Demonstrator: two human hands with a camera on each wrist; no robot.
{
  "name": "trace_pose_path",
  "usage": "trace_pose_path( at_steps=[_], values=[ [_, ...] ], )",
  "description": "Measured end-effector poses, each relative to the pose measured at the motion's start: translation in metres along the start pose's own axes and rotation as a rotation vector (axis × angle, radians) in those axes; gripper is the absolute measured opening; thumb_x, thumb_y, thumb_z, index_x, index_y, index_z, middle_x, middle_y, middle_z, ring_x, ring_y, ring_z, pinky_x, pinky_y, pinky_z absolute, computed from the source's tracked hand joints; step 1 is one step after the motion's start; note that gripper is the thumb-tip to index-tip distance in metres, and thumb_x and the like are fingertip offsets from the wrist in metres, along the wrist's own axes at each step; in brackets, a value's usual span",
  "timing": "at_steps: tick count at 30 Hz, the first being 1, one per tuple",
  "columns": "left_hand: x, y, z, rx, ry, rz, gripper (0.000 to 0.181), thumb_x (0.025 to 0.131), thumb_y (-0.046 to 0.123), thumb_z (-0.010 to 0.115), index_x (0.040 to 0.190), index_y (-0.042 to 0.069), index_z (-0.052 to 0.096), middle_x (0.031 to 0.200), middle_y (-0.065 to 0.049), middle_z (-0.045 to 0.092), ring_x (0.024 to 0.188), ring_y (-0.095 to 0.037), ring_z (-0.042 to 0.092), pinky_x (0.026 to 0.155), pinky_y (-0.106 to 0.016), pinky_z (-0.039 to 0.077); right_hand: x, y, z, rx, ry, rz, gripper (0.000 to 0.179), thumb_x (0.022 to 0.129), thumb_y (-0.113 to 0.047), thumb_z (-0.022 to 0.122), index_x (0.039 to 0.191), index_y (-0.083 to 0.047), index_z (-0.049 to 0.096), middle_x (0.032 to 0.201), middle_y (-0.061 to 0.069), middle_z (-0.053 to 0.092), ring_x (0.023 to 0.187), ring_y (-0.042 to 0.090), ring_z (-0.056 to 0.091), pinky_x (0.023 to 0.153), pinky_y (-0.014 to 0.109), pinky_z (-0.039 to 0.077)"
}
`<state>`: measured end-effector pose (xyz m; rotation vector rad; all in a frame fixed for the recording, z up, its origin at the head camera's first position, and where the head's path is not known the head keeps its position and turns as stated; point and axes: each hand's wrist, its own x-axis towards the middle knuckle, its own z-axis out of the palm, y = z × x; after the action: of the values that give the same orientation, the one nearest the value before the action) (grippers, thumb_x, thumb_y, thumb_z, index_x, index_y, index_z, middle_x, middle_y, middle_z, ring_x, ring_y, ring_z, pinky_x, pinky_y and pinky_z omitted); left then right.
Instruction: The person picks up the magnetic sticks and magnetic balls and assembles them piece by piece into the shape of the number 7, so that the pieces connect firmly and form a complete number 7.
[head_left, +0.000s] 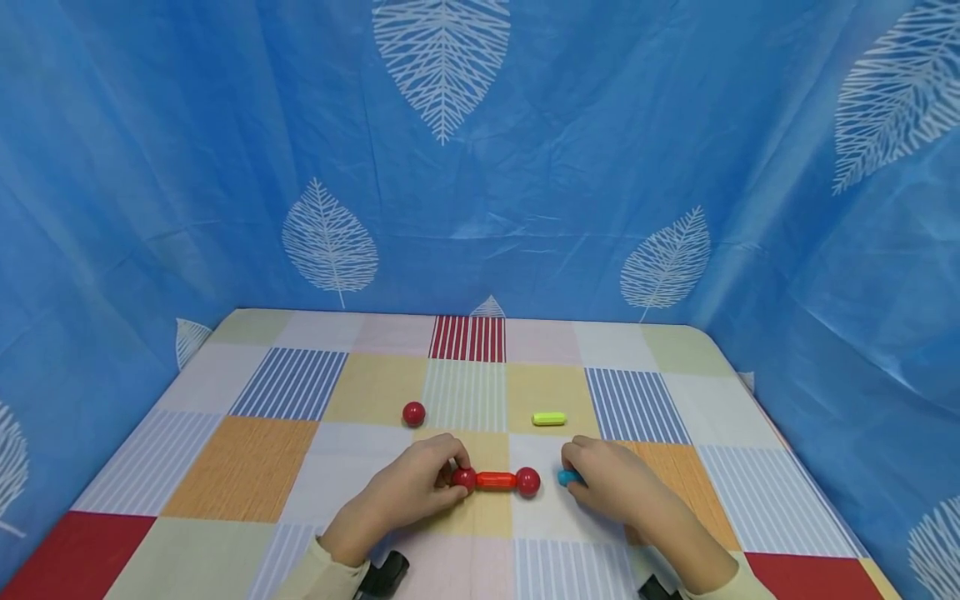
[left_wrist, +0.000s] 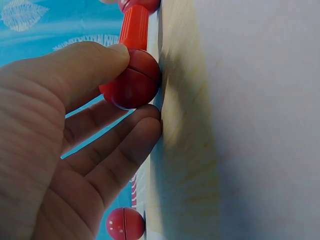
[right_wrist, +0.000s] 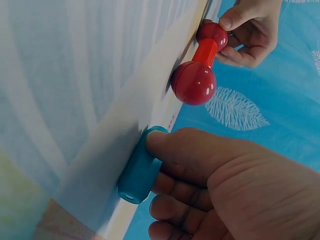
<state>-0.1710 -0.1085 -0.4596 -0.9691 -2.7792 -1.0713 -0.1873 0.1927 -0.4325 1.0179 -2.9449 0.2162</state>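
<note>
An orange-red rod (head_left: 496,481) lies on the table with a dark red ball (head_left: 528,482) at its right end and another red ball (left_wrist: 134,82) at its left end. My left hand (head_left: 420,483) pinches the left ball between thumb and fingers. To the right of this piece, my right hand (head_left: 611,479) pinches a blue rod (right_wrist: 142,167) at the tabletop, apart from the balls. Beyond the hands, a loose red ball (head_left: 414,414) sits at the left and a yellow-green rod (head_left: 549,419) lies at the right.
A checked, patchwork-patterned cloth (head_left: 225,475) covers the table. Blue curtains (head_left: 525,208) with white leaf prints hang along the back and both sides. Black wrist-worn devices (head_left: 384,575) show at the near edge of the head view.
</note>
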Motion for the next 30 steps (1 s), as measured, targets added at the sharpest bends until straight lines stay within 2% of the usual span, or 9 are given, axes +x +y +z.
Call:
trace_pose_path(
  at_steps=[4,12,20,24,30],
  values=[
    [-0.001,0.0,0.001,-0.009,-0.004,-0.009,0.022,0.082,0.01,0.077,0.093,0.018,0.059,0.088,0.01,0.055,0.076,-0.008,0.055,0.068,-0.02,0.049,-0.002,-0.001,0.0,0.009,-0.005,-0.007,0.023,0.082,-0.019,0.078,0.077,-0.017,0.055,0.07,-0.011,0.044,0.06,0.006,0.04,0.056,0.023,0.04],
    [-0.001,-0.001,0.001,-0.006,-0.002,-0.013,0.022,0.082,0.011,0.077,0.093,0.019,0.059,0.089,0.011,0.056,0.076,-0.008,0.055,0.068,-0.02,0.049,-0.002,-0.007,0.001,0.048,-0.021,0.044,0.018,0.079,-0.019,0.077,0.074,-0.018,0.059,0.067,-0.012,0.048,0.057,0.005,0.042,0.054,0.023,0.041],
    [0.0,-0.001,0.001,-0.01,-0.002,0.005,0.023,0.082,0.01,0.077,0.093,0.018,0.058,0.089,0.01,0.056,0.077,-0.007,0.055,0.068,-0.02,0.049,-0.002,-0.015,0.001,0.101,0.028,0.093,0.013,0.074,-0.016,0.071,0.07,-0.017,0.059,0.065,-0.011,0.049,0.055,0.004,0.042,0.052,0.022,0.04],
    [-0.001,-0.001,0.001,-0.01,0.0,0.008,0.023,0.082,0.01,0.077,0.093,0.018,0.058,0.089,0.01,0.056,0.076,-0.007,0.056,0.068,-0.019,0.049,-0.003,-0.018,0.003,0.198,0.033,0.112,0.012,0.073,-0.015,0.071,0.069,-0.016,0.06,0.063,-0.011,0.05,0.053,0.003,0.043,0.049,0.022,0.041],
    [-0.001,-0.001,0.001,-0.007,0.0,0.008,0.023,0.082,0.01,0.077,0.093,0.018,0.058,0.09,0.009,0.056,0.077,-0.007,0.056,0.068,-0.02,0.049,-0.004,-0.022,0.006,0.334,-0.014,0.153,0.008,0.075,-0.015,0.07,0.07,-0.016,0.063,0.059,-0.013,0.051,0.05,0.003,0.045,0.047,0.023,0.042]
  ],
)
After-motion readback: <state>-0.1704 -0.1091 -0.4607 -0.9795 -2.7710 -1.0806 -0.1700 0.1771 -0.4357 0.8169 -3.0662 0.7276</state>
